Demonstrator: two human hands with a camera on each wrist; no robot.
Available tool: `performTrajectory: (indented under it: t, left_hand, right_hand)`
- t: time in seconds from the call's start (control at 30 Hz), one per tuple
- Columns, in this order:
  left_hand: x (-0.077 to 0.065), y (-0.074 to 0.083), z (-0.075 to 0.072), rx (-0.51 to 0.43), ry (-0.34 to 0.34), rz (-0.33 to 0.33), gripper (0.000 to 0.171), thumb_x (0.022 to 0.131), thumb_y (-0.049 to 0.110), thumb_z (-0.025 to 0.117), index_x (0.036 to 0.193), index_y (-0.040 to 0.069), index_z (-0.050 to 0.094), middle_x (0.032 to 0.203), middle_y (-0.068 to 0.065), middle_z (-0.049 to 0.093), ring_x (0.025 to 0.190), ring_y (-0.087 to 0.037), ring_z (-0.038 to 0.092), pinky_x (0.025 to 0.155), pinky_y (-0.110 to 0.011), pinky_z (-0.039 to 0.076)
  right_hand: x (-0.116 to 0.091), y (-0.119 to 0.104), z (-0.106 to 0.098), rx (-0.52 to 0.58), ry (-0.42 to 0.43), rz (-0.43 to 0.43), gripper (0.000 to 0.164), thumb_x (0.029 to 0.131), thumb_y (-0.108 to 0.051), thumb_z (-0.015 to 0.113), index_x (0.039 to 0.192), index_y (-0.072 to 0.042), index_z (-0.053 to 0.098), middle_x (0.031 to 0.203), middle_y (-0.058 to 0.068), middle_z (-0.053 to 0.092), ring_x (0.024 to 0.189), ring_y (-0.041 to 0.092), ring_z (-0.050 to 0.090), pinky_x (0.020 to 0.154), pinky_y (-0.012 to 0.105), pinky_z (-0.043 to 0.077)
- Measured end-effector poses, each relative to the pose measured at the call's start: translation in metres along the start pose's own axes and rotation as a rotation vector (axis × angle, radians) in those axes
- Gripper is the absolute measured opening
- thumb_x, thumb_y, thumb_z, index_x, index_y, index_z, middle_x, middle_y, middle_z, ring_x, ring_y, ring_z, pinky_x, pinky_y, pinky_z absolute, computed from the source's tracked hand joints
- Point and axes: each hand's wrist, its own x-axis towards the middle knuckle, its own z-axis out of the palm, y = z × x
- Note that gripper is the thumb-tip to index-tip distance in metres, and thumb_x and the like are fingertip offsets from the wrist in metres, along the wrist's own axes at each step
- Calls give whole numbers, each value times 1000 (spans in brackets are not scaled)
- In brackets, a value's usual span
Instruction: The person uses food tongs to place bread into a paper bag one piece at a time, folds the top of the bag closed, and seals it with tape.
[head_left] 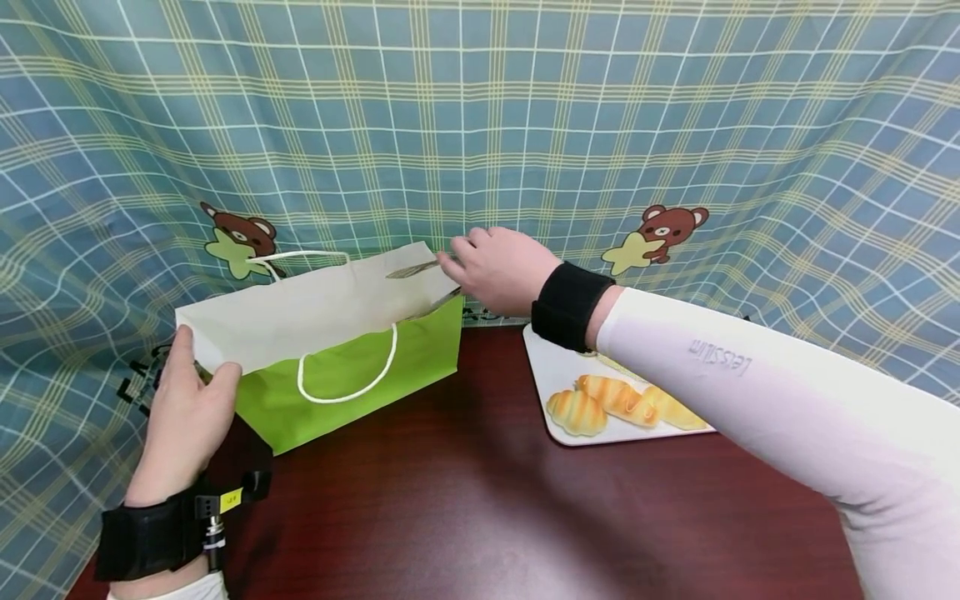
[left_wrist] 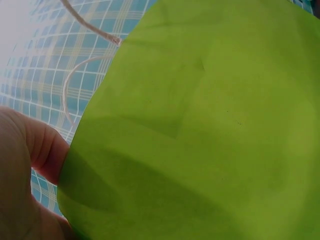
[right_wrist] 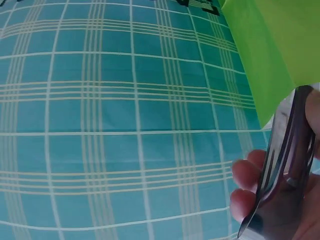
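A green paper bag [head_left: 420, 354] with a white inside and white cord handles stands on the table at the left, its mouth open. At the bag's left end, my left hand [head_left: 187, 408] grips the rim; the thumb [left_wrist: 47, 150] shows at the edge in the left wrist view. My right hand [head_left: 501, 268] is at the bag's right end, holding shiny metal tongs [right_wrist: 285, 170]. The tongs' two arms reach over the rim into the bag mouth, spread apart. Their tips are partly hidden, and the bag's contents cannot be seen.
On the right, a white tray [head_left: 551, 367] carries several breads, among them a round ridged roll [head_left: 576, 412] and a twisted roll [head_left: 618, 400]. My right forearm passes over the tray and covers part of it. A checked cloth [head_left: 480, 125] hangs behind the dark red table [head_left: 420, 517].
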Motion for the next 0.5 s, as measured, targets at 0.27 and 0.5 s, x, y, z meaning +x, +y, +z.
performTrajectory:
  t: [0.27, 0.5]
  left_hand:
    - [0, 0, 1, 2, 7, -8, 74, 97, 25, 35, 150, 23, -16, 157, -6, -13, 143, -32, -9, 107, -66, 5]
    - [0, -1, 0, 6, 6, -9, 73, 97, 26, 35, 150, 24, -16, 158, -5, -12, 143, -32, -7, 106, -66, 7]
  right_hand:
    - [-21, 15, 10, 108, 101, 88, 69, 96, -52, 42, 142, -1, 40, 115, 17, 57, 94, 31, 59, 85, 41, 50]
    - [-41, 28, 17, 195, 194, 163, 75, 91, -60, 45, 138, -1, 44, 101, 13, 58, 86, 28, 59, 79, 42, 50]
